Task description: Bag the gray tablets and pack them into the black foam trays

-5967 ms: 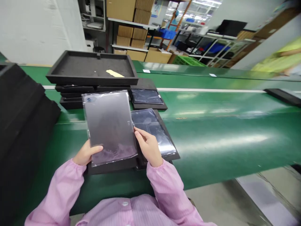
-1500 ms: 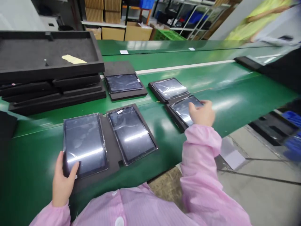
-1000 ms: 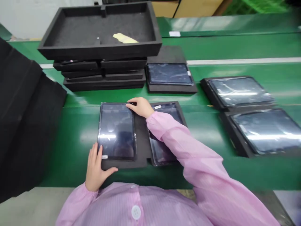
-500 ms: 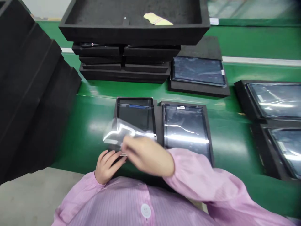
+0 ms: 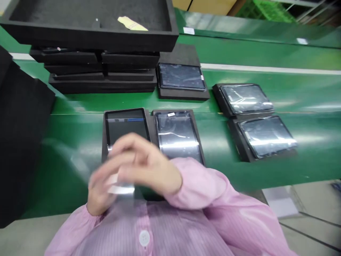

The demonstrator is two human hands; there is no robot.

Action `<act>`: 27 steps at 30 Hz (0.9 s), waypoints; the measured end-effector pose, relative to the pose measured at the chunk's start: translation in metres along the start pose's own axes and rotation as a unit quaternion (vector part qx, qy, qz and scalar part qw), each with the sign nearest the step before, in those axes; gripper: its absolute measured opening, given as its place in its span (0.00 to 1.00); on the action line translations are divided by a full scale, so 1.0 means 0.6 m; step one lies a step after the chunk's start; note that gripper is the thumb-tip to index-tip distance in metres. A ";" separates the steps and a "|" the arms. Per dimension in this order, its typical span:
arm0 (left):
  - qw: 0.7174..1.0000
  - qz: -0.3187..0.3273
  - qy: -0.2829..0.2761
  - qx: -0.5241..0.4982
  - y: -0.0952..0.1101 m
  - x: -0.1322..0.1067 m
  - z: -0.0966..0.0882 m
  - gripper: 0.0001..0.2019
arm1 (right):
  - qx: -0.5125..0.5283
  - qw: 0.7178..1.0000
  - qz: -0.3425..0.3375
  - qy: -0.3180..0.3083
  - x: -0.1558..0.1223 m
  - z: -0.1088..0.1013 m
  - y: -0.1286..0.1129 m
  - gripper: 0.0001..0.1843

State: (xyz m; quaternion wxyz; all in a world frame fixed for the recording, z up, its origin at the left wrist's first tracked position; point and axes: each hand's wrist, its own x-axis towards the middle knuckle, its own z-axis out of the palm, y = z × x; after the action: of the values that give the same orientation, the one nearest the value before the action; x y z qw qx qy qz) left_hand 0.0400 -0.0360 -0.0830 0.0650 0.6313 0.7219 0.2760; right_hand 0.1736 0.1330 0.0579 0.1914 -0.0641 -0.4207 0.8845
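Observation:
My right hand [image 5: 144, 165] reaches across in front of my body, blurred, with fingers curved over my left hand [image 5: 98, 193]. The left fingers are curled up against a clear plastic film [image 5: 122, 190]. Bright glare shows on the film between my hands, and a faint smear of it stretches to the left. Whether the right fingers also grip it is lost in the blur. Just beyond my hands lies a tablet [image 5: 125, 124] in a black foam tray, its dark screen showing a blue strip. My hands cover its lower part.
Right of it, a film-covered tablet [image 5: 177, 129] lies in another tray. Further right are two more wrapped tablets [image 5: 247, 97], and another dark tablet [image 5: 181, 76] sits behind. Black foam trays [image 5: 103, 83] are stacked at the back, with a yellow paper scrap [image 5: 131, 24] on top. More black foam [image 5: 21, 142] stands left.
The film has come off the tablet's screen and is now near my body between my hands. My hands have come together. The view has swung right.

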 end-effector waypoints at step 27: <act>0.981 0.162 -0.086 0.070 0.139 0.134 0.047 0.13 | -0.756 0.518 0.066 0.394 -0.128 -0.295 -0.080 0.16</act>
State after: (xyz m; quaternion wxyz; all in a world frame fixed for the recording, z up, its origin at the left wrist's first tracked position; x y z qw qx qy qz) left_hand 0.1098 0.0535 -0.0459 0.0372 0.7641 0.6193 0.1767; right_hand 0.3065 0.2577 -0.0220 0.1581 -0.5545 -0.8070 0.1271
